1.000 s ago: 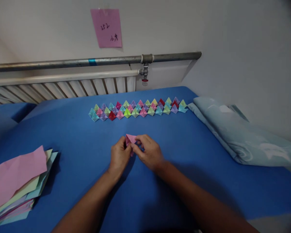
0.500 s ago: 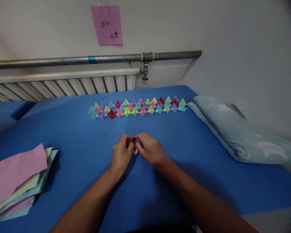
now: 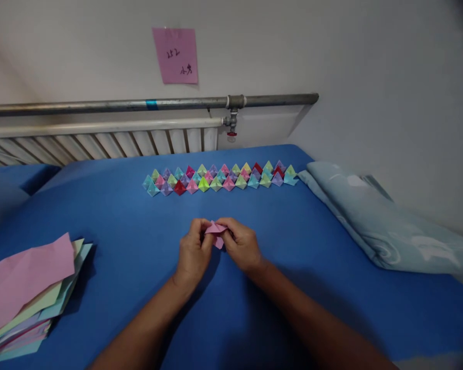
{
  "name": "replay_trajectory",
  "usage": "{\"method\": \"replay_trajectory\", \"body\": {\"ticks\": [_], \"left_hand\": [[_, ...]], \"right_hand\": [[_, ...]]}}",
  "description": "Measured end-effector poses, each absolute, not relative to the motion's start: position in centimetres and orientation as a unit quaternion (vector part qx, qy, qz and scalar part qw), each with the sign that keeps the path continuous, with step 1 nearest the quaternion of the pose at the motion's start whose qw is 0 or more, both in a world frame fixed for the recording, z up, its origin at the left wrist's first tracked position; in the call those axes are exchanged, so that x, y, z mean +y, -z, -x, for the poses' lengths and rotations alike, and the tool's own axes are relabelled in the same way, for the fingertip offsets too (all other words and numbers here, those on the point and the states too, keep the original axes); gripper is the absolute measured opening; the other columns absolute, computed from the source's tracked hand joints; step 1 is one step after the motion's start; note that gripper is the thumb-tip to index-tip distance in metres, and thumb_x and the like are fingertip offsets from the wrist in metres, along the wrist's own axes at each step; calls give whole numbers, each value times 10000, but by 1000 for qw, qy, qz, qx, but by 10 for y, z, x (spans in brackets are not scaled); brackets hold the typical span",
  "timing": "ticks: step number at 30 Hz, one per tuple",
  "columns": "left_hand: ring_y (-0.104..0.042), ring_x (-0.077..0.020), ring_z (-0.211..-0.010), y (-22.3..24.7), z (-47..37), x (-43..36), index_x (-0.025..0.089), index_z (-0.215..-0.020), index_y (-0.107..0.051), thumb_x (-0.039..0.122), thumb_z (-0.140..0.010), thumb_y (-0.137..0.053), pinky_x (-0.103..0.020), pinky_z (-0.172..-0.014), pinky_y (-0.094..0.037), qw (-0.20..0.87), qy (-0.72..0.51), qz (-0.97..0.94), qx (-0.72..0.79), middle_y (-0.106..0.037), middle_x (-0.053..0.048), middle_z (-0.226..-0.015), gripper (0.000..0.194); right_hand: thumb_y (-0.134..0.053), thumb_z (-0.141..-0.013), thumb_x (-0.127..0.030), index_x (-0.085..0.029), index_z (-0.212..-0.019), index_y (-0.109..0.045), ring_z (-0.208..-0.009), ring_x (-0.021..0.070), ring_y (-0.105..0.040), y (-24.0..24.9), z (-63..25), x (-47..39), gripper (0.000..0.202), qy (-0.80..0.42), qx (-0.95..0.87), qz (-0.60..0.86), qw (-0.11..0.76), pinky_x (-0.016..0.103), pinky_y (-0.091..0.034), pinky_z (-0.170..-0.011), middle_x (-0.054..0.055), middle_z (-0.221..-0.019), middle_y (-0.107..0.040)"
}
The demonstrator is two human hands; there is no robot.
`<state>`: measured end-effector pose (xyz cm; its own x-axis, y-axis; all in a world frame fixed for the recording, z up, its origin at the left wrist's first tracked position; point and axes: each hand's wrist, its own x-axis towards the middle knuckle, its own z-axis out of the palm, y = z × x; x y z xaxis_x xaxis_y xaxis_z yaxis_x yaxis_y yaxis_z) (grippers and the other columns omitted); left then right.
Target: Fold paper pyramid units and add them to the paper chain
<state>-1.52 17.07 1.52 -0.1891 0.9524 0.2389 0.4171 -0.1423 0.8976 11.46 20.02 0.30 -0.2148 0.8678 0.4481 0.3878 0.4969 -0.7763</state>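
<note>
Between both hands, a small folded pink paper piece point(image 3: 217, 229) is held over the blue surface. My left hand point(image 3: 193, 251) pinches its left side between thumb and fingers. On the right side, my right hand point(image 3: 241, 244) grips it the same way, its thumb against the paper. Parts of the folds are hidden behind the fingers. Beyond the hands lie rows of folded paper pieces point(image 3: 228, 183) in pink, green, blue, purple, red and yellow, standing close against one another.
A stack of coloured paper sheets point(image 3: 31, 262) lies at the left on the blue surface point(image 3: 131, 246). On the right is a folded pale blue blanket point(image 3: 370, 221). Behind run a metal pipe point(image 3: 100, 106) and a white radiator point(image 3: 131, 141). A pink note point(image 3: 176, 56) hangs on the wall.
The pink paper has opened out somewhat between my fingers and shows more of its surface. My right hand has turned slightly. The whole view has shifted, with the background lower in the picture.
</note>
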Motion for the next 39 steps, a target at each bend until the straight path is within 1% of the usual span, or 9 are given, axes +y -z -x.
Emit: {"method": "replay_trajectory", "body": {"ticks": [10,17,21,24,26,30,34,37,39], "left_hand": [[-625,-127,-686,-26,19,169,216,-906,-629,225,-767,-562,-242,-658,-477,385,-539,-536,524,-694,7,-806,154],[-602,-139,-708,-31,26,167,211,-866,-676,247,-738,-604,-257,-675,-465,431,-546,-516,499,-692,4,-787,151],[-599,-148,-709,-32,32,170,196,-877,-702,294,-755,-603,-271,-679,-466,473,-534,-490,500,-688,-13,-773,186],[-575,-126,-675,-30,33,173,193,-823,-708,343,-796,-600,-262,-674,-454,487,-537,-467,507,-661,-4,-722,187],[-565,-115,-645,-29,32,175,189,-798,-692,330,-749,-665,-257,-650,-455,499,-552,-445,498,-650,6,-703,151],[-590,-113,-631,-27,27,176,194,-896,-654,295,-687,-719,-256,-623,-473,507,-572,-425,484,-671,11,-735,241],[-596,-121,-597,-27,27,177,194,-985,-617,318,-678,-728,-257,-607,-474,503,-561,-426,501,-648,31,-656,349],[-576,-120,-580,-27,31,178,169,-829,-644,396,-737,-679,-258,-601,-460,520,-516,-447,513,-634,10,-626,248],[-559,-121,-566,-27,33,179,165,-685,-629,441,-771,-634,-260,-595,-447,526,-482,-471,518,-619,-2,-592,289]], "right_hand": [[-472,-852,-184,-261,-931,-695,-827,160,-650,-8,-115,195,249,-331,-674,408,519,308,-518,-766,13,-902,-704],[-531,-809,-279,-232,-838,-665,-480,90,-481,-15,-114,194,145,-486,-561,421,522,220,-397,-466,-34,-641,-583],[-549,-746,-239,-216,-800,-648,-475,87,-468,-20,-115,194,115,-552,-516,411,509,215,-377,-478,-54,-564,-541],[-535,-714,-201,-203,-823,-654,-528,98,-509,-18,-117,195,161,-581,-517,390,493,229,-399,-539,-45,-575,-560],[-534,-723,-215,-196,-858,-657,-558,107,-531,-15,-118,196,184,-599,-519,371,483,239,-411,-558,-33,-599,-579],[-586,-766,-320,-200,-887,-618,-537,101,-524,-13,-115,197,173,-616,-496,376,483,230,-404,-505,-27,-651,-594],[-684,-670,-287,-236,-939,-546,-498,82,-491,-17,-111,197,306,-605,-478,396,498,208,-383,-458,-50,-694,-608],[-668,-672,-275,-240,-959,-538,-490,80,-483,-18,-112,199,317,-603,-477,396,502,206,-378,-456,-55,-681,-603],[-665,-676,-275,-235,-951,-540,-491,78,-480,-17,-113,200,305,-598,-477,400,505,206,-375,-459,-55,-675,-599]]}}
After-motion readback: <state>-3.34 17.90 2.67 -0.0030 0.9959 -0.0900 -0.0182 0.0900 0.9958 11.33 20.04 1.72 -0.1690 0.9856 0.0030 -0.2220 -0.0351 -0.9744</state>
